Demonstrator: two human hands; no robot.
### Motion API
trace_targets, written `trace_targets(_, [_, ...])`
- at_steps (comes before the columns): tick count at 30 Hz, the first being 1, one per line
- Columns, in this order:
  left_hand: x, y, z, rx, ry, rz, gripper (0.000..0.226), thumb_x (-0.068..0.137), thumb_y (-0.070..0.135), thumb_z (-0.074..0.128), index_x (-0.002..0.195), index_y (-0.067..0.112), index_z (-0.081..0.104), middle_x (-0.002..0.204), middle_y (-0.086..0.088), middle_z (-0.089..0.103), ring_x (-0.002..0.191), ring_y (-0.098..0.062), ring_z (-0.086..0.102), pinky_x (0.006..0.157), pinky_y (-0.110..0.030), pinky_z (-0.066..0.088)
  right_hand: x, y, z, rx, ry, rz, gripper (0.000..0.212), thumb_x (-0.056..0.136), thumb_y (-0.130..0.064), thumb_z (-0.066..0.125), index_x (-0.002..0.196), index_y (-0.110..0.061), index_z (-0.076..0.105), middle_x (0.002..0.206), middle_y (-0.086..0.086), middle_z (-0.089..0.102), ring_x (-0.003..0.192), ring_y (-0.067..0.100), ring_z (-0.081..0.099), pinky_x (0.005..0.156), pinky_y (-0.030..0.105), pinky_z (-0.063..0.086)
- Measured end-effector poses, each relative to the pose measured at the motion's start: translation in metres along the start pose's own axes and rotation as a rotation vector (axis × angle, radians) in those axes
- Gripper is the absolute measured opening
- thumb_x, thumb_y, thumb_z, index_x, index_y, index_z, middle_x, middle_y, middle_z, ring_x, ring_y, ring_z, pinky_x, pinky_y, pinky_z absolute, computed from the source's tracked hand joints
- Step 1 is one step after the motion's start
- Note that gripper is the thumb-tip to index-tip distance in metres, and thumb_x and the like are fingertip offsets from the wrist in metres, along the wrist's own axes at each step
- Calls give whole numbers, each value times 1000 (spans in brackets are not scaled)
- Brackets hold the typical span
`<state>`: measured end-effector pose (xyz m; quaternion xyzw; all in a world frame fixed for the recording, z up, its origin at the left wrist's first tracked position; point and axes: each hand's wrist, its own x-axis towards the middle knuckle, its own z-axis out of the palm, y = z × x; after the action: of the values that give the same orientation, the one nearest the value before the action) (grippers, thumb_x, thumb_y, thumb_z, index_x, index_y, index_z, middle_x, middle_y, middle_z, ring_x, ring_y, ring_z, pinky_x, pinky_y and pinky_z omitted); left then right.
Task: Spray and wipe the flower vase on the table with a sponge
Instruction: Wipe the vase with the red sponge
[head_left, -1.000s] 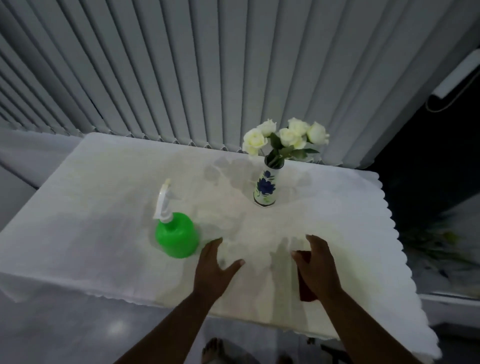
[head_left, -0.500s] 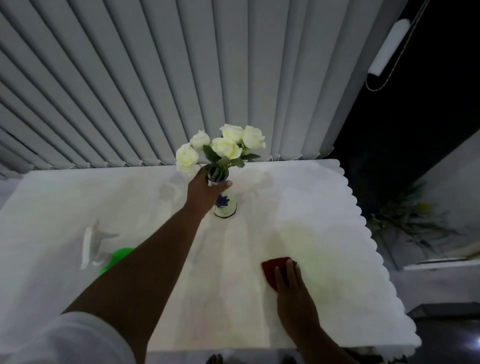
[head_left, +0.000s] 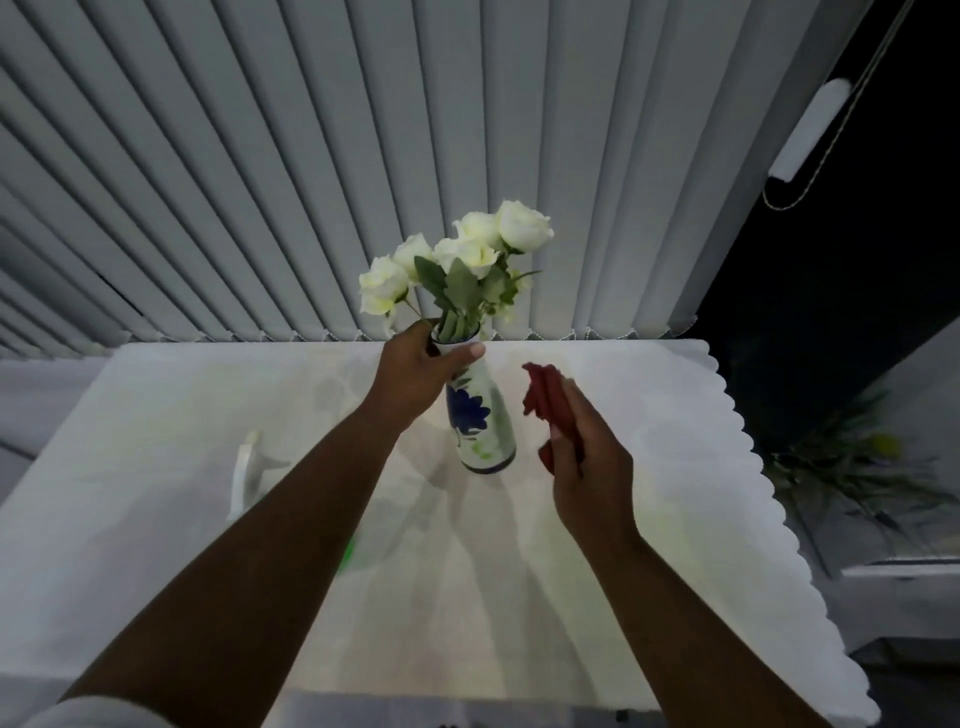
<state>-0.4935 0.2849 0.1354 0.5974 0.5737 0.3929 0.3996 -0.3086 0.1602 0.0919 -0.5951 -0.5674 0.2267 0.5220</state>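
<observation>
A white flower vase (head_left: 485, 423) with a blue flower print holds white roses (head_left: 462, 260). My left hand (head_left: 415, 376) is wrapped around its neck, and the vase hangs tilted above the table, its base toward me. My right hand (head_left: 587, 462) is raised just right of the vase, closed on a dark red sponge (head_left: 545, 397) that sticks out past the fingers, a small gap away from the vase. The spray bottle's white trigger head (head_left: 249, 467) shows left of my left forearm; its green body (head_left: 347, 556) is almost wholly hidden behind that arm.
The table carries a white cloth (head_left: 675, 519) with a scalloped edge on the right. Grey vertical blinds (head_left: 363, 156) hang right behind the table. A dark gap and a potted plant (head_left: 852, 467) lie off the right side.
My left hand has lifted the vase off the table and tilted it. My right hand picked the red sponge up from the cloth and raised it beside the vase.
</observation>
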Motion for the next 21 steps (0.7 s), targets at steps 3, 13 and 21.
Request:
trace_targets(3, [-18, 15, -11, -43, -28, 25, 26, 65, 50, 75, 84, 32, 72, 83, 10, 76, 78, -5, 71, 66, -24, 55, 12, -38, 32, -133, -58, -220, 55, 100, -16, 46, 153, -14, 31, 160, 6, 33, 146, 16, 34, 117, 17, 29])
trace_targets(13, [-49, 46, -56, -218, 62, -29, 56, 52, 56, 81, 91, 17, 75, 89, -5, 77, 87, -23, 73, 85, -46, 58, -90, 16, 54, -598, -190, -615, 79, 91, -4, 60, 155, -13, 15, 161, 20, 14, 148, 43, 21, 112, 49, 38])
trace_targets(21, [-80, 49, -49, -299, -184, -11, 32, 75, 27, 79, 104, 14, 73, 98, -2, 78, 94, -18, 72, 76, -26, 55, -37, -52, 29, -204, -264, -429, 59, 104, -30, 32, 158, -27, 7, 166, 0, 14, 152, 17, 18, 121, 26, 24])
